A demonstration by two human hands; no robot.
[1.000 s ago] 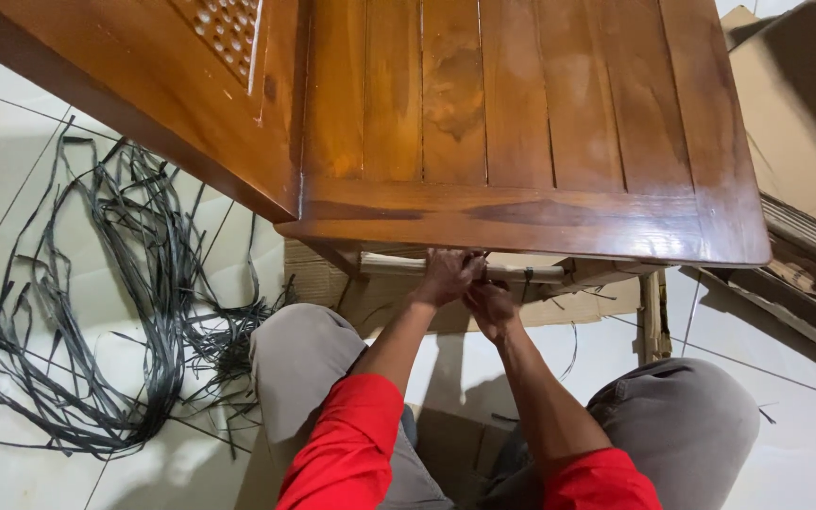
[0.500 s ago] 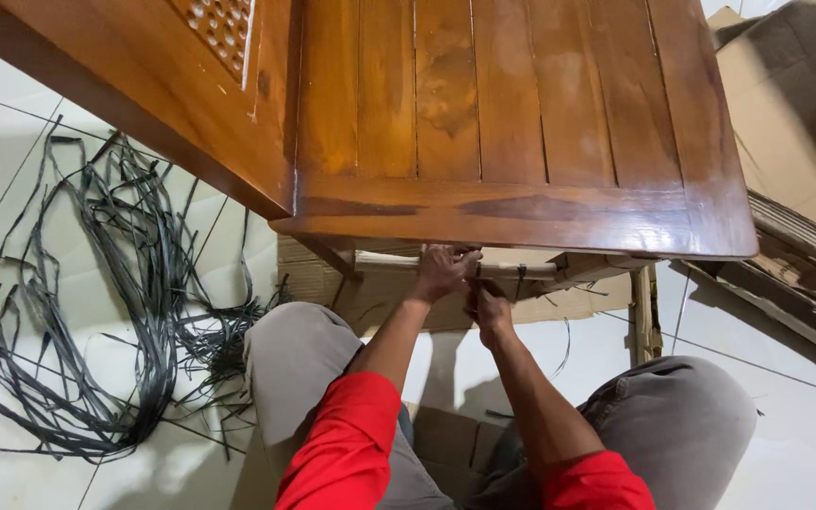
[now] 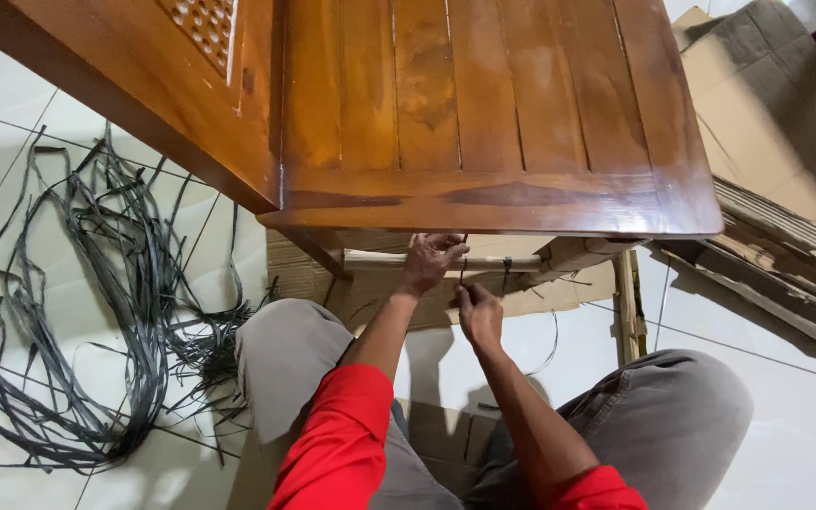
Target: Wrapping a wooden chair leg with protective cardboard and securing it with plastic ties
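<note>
A brown slatted wooden table (image 3: 484,113) overhangs a pale wrapped rail (image 3: 521,263) beneath its front edge. Loose black strapping (image 3: 96,312) lies on the tiled floor (image 3: 11,170). The left hand (image 3: 430,263) closes around the rail; the right hand (image 3: 477,314), just below, apparently pinches a thin dark strap (image 3: 462,264) running up to the rail.

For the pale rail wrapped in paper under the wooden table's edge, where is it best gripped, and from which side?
Grip the pale rail on its bare stretch right of the left hand, coming from below and in front. It lies level and slim just under the table edge, which blocks any approach from above.
</note>
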